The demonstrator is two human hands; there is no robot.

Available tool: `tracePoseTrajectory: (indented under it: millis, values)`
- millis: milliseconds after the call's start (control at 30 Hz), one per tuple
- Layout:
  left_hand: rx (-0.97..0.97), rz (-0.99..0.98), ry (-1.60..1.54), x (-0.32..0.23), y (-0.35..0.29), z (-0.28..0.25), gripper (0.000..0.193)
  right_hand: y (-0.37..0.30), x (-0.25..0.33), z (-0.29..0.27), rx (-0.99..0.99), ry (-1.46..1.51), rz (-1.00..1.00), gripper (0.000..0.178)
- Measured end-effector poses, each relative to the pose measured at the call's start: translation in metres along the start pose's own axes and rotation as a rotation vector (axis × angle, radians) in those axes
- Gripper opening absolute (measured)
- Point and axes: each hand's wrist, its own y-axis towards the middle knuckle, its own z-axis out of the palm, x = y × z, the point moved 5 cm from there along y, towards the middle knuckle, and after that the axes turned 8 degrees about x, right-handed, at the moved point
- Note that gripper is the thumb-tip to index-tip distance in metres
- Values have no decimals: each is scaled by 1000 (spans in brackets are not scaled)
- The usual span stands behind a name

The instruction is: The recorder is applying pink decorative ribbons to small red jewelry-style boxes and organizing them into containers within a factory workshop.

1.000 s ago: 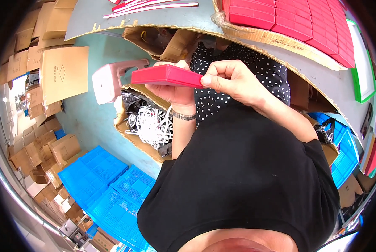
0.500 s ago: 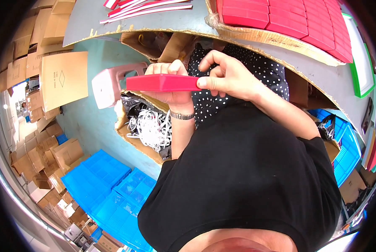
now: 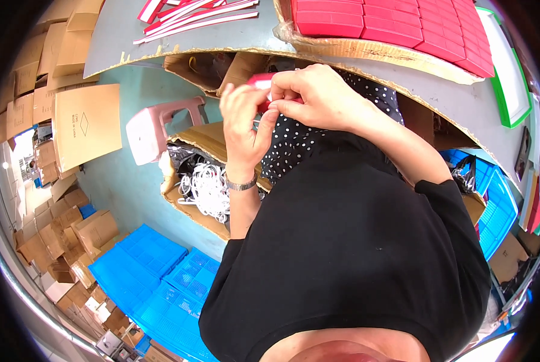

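Observation:
In front of my body, at the table's near edge, both my hands hold a flat red box (image 3: 260,79), mostly hidden behind the fingers. My right hand (image 3: 321,96) is closed, its thumb and fingers pinching at the box. My left hand (image 3: 243,120), a metal watch on its wrist, grips the box from the left; its fingers are slightly blurred. The two thumbs come close together. A small white patch shows between the hands; I cannot make out what it is.
On the grey table, red-and-white strips (image 3: 200,18) lie at the left and a cardboard tray (image 3: 397,53) carries rows of red boxes. Below stands a carton of white strip scraps (image 3: 205,190), beside a pink stool (image 3: 146,136). Blue crates (image 3: 143,259) and stacked cartons (image 3: 86,127) fill the left.
The red box has turned from lying lengthwise across the view to being mostly covered by my hands. My right hand has moved left, closing in on my left hand.

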Motion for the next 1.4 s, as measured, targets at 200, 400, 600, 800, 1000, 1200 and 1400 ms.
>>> tracePoseTrajectory:
  millis: [200,400,600,800,1000,1200,1400]
  values:
    - [-69,-193,-188,14,-20,5,25,-20,-8,-19,-3,-192,110,21]
    - [-196,-206,-532,17,-30,-2,24,-53,-34,-32,-59,212,139,16]
    - [-219,-184,-801,10,-23,8,34,-67,-48,-21,-84,592,341,19]
    - [-263,-219,-985,9,-24,15,33,-65,-51,-15,-116,633,280,18]
    - [-301,-234,-1004,7,-21,20,33,-67,-51,-17,-121,621,265,17]
    - [-332,-209,-1105,6,-20,23,30,-64,-59,-9,-14,623,345,20]
    - [-476,-289,-1489,16,-27,32,35,-62,-60,-4,-164,350,176,65]
